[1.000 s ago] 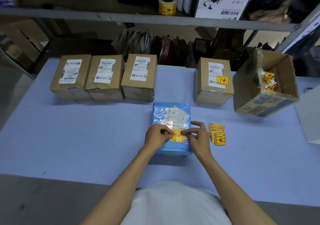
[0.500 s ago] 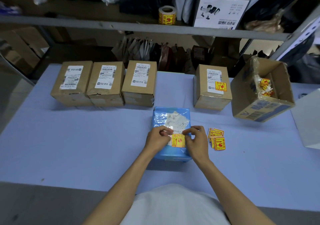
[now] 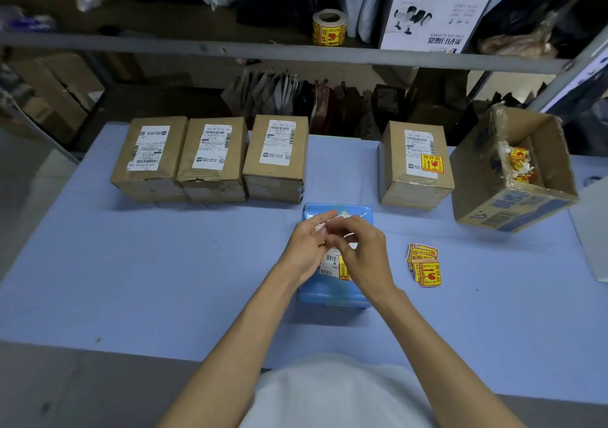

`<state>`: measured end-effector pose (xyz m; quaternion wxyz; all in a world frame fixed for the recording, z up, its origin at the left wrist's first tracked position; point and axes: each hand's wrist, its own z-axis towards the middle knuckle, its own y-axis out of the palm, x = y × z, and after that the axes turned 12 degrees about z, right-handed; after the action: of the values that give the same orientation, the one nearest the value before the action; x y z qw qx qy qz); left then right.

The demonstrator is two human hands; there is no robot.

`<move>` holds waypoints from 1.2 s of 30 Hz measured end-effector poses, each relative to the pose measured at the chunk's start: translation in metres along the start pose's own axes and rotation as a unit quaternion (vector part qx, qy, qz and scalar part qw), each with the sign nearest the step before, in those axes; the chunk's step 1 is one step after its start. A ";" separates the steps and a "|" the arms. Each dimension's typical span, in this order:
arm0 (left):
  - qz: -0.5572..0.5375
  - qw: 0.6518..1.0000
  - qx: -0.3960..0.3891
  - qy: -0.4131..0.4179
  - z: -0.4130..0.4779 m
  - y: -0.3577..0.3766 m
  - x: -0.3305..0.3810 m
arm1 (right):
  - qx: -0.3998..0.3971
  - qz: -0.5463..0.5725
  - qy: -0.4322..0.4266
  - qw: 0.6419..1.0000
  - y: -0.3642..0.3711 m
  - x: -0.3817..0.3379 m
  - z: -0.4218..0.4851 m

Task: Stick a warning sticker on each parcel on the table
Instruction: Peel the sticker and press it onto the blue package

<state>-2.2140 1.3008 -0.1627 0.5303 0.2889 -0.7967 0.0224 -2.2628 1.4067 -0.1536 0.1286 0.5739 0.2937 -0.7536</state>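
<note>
A blue plastic-wrapped parcel (image 3: 332, 292) lies on the table in front of me, with a yellow warning sticker (image 3: 343, 268) on its white label. My left hand (image 3: 306, 246) and right hand (image 3: 362, 253) hover just above it, fingertips touching each other; whether they pinch anything is hidden. To the right lies a small pile of loose warning stickers (image 3: 426, 264). At the back left stand three brown parcels (image 3: 149, 158) (image 3: 214, 158) (image 3: 276, 156) showing only white labels. A fourth brown parcel (image 3: 414, 190) carries a warning sticker (image 3: 432, 163).
An open, tilted carton (image 3: 477, 181) with sticker scraps inside stands at the right. A sticker roll (image 3: 329, 28) and a white product box (image 3: 431, 23) sit on the shelf behind. The blue table (image 3: 164, 263) ends at its front edge near my body.
Both hands have lifted off the sticker they were pressing on the blue parcel and moved together toward its far end. The sticker stays on the parcel.
</note>
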 end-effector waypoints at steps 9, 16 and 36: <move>0.131 0.988 -0.083 0.025 0.000 0.003 0.018 | 0.008 -0.026 -0.028 0.999 -0.013 -0.007 0.019; 0.034 0.995 -0.092 -0.012 0.005 0.018 0.035 | 0.024 -0.049 -0.059 0.997 -0.031 -0.013 0.024; 0.130 0.986 -0.052 0.088 0.021 0.066 0.065 | 0.248 0.063 0.018 0.967 -0.076 -0.030 0.038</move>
<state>-2.2817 1.3202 -0.0983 0.6054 0.1519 -0.7777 0.0748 -2.3240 1.4404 -0.0966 0.0247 0.6184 0.0630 -0.7829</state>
